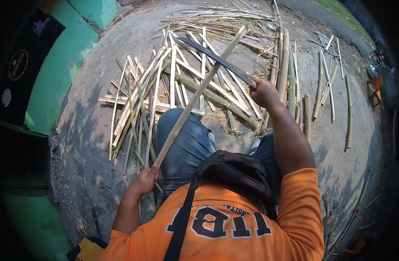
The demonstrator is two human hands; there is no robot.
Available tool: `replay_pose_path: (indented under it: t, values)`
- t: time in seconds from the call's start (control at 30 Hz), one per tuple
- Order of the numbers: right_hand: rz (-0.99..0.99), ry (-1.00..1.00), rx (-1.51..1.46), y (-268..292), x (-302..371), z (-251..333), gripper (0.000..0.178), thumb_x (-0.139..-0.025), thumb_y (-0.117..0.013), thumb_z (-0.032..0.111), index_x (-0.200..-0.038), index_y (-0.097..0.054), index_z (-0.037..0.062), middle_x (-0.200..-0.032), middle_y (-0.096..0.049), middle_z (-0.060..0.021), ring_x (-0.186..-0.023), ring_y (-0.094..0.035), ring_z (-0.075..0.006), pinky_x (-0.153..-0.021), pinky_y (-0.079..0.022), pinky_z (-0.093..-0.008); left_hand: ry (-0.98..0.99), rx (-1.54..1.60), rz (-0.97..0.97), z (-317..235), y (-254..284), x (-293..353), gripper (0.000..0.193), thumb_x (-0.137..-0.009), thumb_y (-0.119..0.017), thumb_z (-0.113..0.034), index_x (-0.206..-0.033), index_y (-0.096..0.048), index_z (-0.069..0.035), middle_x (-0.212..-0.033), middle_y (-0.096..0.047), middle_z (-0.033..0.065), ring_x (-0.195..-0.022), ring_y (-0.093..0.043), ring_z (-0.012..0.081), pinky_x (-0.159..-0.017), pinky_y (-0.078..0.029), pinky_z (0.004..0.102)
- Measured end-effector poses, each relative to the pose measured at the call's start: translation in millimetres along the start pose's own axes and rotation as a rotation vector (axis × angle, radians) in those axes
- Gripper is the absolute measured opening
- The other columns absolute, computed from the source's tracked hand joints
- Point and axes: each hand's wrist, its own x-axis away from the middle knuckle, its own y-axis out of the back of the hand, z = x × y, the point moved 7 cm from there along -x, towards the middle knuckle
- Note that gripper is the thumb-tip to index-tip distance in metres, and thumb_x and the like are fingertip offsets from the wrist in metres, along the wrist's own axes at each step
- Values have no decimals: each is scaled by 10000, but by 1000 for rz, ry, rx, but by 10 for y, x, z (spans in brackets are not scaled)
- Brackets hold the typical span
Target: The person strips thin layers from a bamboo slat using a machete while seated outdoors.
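Note:
My left hand (146, 180) is closed round the near end of a long bamboo strip (184, 114), which slants up and away to the right over my left knee. My right hand (265, 94) grips the handle of a machete (212, 55). Its long dark blade points to the far left and crosses the strip in its upper part; whether the edge bites into it I cannot tell. Beneath the blade lies a loose heap of split bamboo strips (149, 95), with a thicker green bamboo piece (217, 96) among them.
Whole bamboo poles (284, 65) lie lengthwise right of the heap, with shorter pieces (348, 112) farther right. More thin strips (217, 17) are spread at the far side. A green wall (55, 78) stands on the left. An orange chair (375, 89) is at the far right. A black bag (234, 172) rests on my lap.

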Motion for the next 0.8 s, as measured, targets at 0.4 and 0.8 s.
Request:
replay_pose_path:
  t: [0.4,0.8]
  values:
    - [223,389,140,-1,289,868,173,-920,-617,241,-880,-719,106,-817,-714,-180,-814,-709,-394,-769,-569,-514,-130,-144,-113,160,32,-62,740,-1057,-333,-713,-764,-524,-60,-666,-481,3,-634,-480,131,-602,-404,316]
    - [213,218,20,126,294,650,183,-894,-657,261,-897,-731,93,-817,-708,-207,-807,-695,-428,-761,-563,-530,-334,-553,-364,-238,-81,155,650,-1077,-440,-577,-887,-617,19,-724,-620,288,-770,-628,536,-652,-482,531]
